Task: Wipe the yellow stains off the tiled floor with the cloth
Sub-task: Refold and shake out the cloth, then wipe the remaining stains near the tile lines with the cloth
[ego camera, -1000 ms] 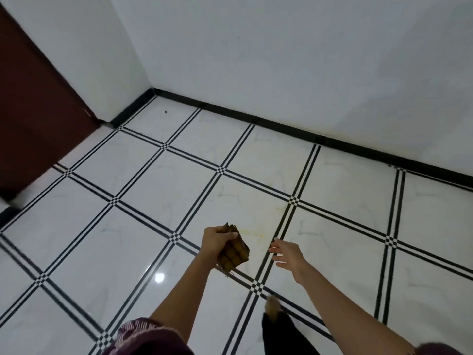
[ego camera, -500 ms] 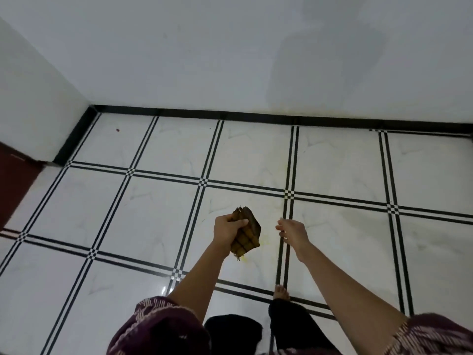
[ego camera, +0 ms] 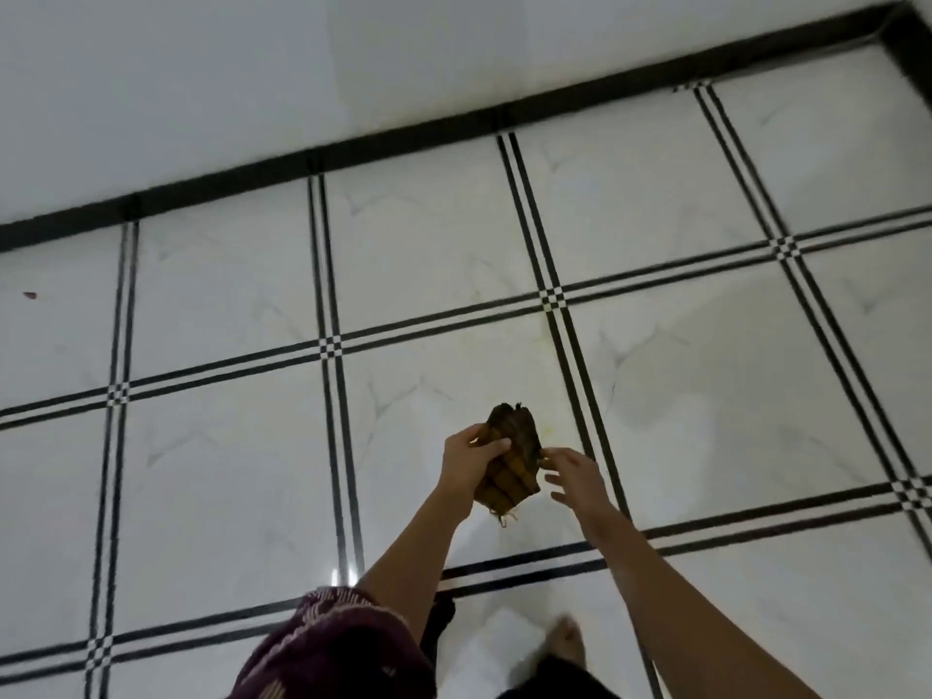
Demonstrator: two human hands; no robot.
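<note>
The white tiled floor (ego camera: 217,315) fills most of your view, its squares divided by double black lines with small checkered crossings. The whole picture is smeared by motion, so fine detail is soft. The pale wall (ego camera: 252,68) runs across the top, with a black skirting (ego camera: 403,138) along its foot. The far right corner is cut off by the frame.

Your two bare forearms reach in from the bottom edge. A dark maroon patterned sleeve (ego camera: 333,643) covers your left upper arm and hides the floor beneath it. Your right arm runs out of frame at the lower right.

The cloth (ego camera: 514,461), brown with darker stripes and a frayed thread at its lower end, is bunched and held in the air above the middle tile, not on the floor. Your left hand (ego camera: 466,461) grips it, fingers curled round its left side with the thumb across the front. Your right hand (ego camera: 572,474) is loosely spread, fingertips at the cloth's right edge. Whether they touch it is hard to make out.

The yellow stains (ego camera: 550,432) show only faintly on the tile just beside the cloth, near the black line.

One bare foot (ego camera: 567,643) shows low down, partly hidden by dark clothing. A small reddish speck (ego camera: 30,295) lies far left.
</note>
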